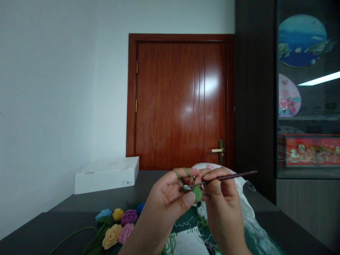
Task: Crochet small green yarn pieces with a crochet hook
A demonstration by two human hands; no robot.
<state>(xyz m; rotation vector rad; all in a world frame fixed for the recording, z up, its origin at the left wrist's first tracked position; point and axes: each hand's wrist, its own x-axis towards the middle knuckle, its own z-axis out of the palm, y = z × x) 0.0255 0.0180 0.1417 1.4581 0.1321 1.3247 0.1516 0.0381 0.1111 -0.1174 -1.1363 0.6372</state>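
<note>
Left hand (168, 198) pinches green crochet piece (197, 194) between both hands, yarn (177, 173) over finger; right hand (223, 198) grips hook (236, 175), tip hard to make out, left forearm partly hiding flowers (126, 232).

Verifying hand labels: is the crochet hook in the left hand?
No, the right hand grips the crochet hook by its dark handle.

1 head camera faces the door (170, 102), left hand (170, 197) and right hand (222, 197) near.
</note>
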